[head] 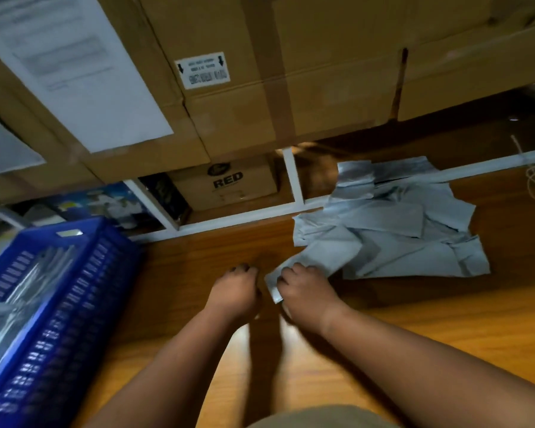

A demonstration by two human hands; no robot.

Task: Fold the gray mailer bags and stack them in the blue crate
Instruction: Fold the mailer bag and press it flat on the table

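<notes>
While right hand [303, 291] grips, gray mailer bag [318, 264] lies crumpled.

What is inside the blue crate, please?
The blue slatted plastic crate holds gray mailer bags, blurred here. Their count and the crate's bottom are hidden.

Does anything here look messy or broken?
A bit messy: the gray mailer bags lie in a crumpled, overlapping pile on the wooden table, not flat. The big cardboard box behind has a dark split along one seam.
</notes>
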